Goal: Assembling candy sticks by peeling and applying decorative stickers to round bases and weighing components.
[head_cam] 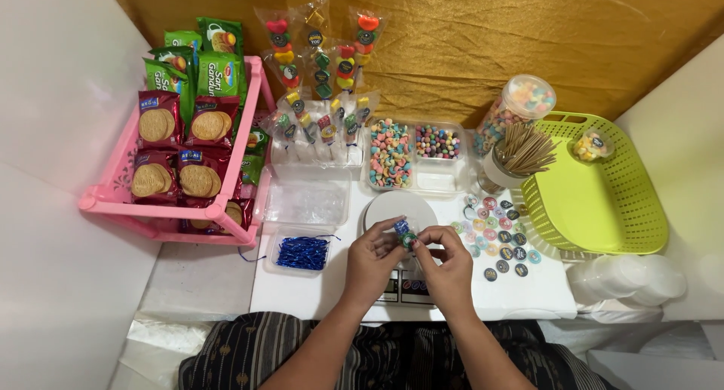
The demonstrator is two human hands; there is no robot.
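Head view, hands: left hand (375,260) and right hand (446,263) met over the white kitchen scale (400,209), close to the body, probably so the small work sat under the eyes.
Grip: both hands pinched narrow on one small candy piece (405,235), green and blue, fingertips closed on it from either side; it hung just above the scale's front edge, not resting on it.
Supplies ahead: divided clear tray (452,180) of coloured candies lay just beyond the scale; tub of blue twist ties (303,252) lay left of the hands; round stickers (498,235) were spread to the right, all within easy reach.
Farther off: jar of wooden skewers (520,155) stood beside a green basket (603,201); finished candy skewers (320,58) lay at the back; pink rack (170,209) held biscuit packets (179,145) at left.
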